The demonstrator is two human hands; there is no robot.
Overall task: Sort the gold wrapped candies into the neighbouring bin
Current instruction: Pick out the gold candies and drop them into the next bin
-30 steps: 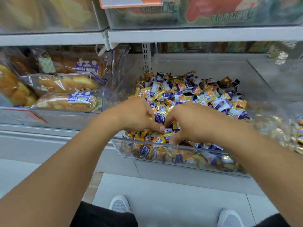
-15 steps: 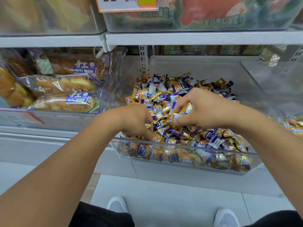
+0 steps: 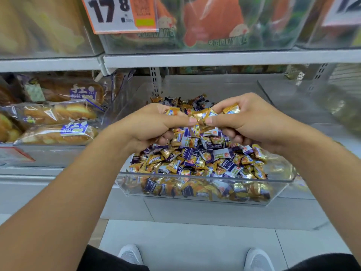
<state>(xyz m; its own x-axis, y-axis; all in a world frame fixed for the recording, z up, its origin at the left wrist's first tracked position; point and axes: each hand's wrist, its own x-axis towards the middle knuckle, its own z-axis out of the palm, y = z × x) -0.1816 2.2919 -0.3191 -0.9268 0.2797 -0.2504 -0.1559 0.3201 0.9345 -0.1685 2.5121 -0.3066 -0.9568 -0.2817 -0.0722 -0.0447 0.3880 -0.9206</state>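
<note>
Gold wrapped candies [image 3: 202, 116]: a small cluster held above the clear bin [image 3: 205, 179], at least three pieces visible; exact count cannot be told.

Hands: two, raised side by side over the heap, thumbs nearly meeting. Left hand [image 3: 148, 125] fingers curled around a gold piece with a blue-white label at its top. Right hand [image 3: 252, 122] fingers curled around several gold pieces, one sticking out above the knuckles.

Mixed candy heap [image 3: 197, 159]: gold and purple-and-white wrapped pieces, too many to count, filling the clear bin up to its front wall.

Neighbouring bin [image 3: 345, 106]: one, to the right, blurred; gold-toned contents seen through its wall, count not readable.

Bread packs [image 3: 58, 114]: three visible in the compartment to the left, clear wrap with purple-and-white labels.

Price tag [image 3: 119, 14]: one, orange-bordered, reading 17 and 8, fixed to the upper shelf front.

Upper bins [image 3: 205, 26]: clear-fronted, holding packs printed orange and green; count unclear.

Shoes [image 3: 130, 254]: two, white, on the grey tiled floor below.
</note>
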